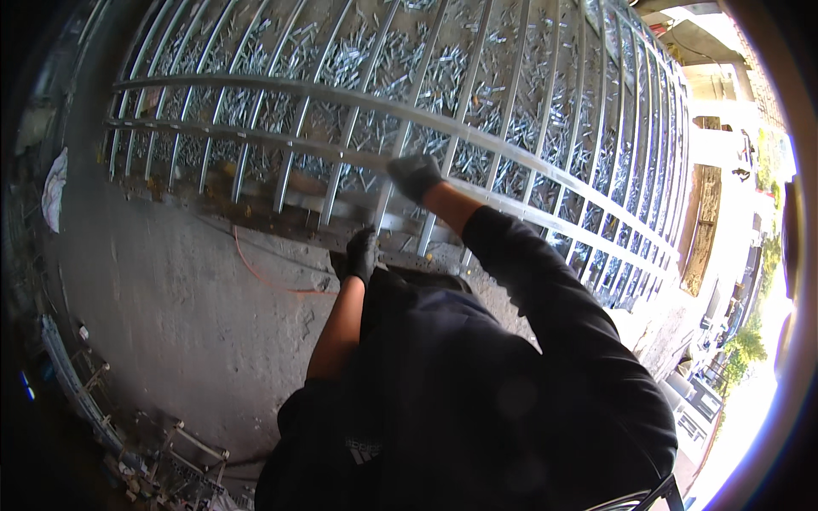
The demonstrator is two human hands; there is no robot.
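A long silver metal railing panel (366, 102) lies in front of me, with two lengthwise rails and many thin crossbars. My right hand (415, 176), in a dark glove, is closed over the nearer rail beside a crossbar; its fingertips are partly hidden. Closer to my body, my left hand (362, 257), also gloved, is closed at the near end of a crossbar (383, 209). The left fingers are partly hidden behind the glove's back.
Short shiny metal pieces (349, 60) lie scattered beneath the panel on a work table with a dark near edge (290, 213). An orange cable (256, 272) runs along the concrete floor (170, 315). Metal frames (200, 447) stand lower left; a bright outdoor area opens at right.
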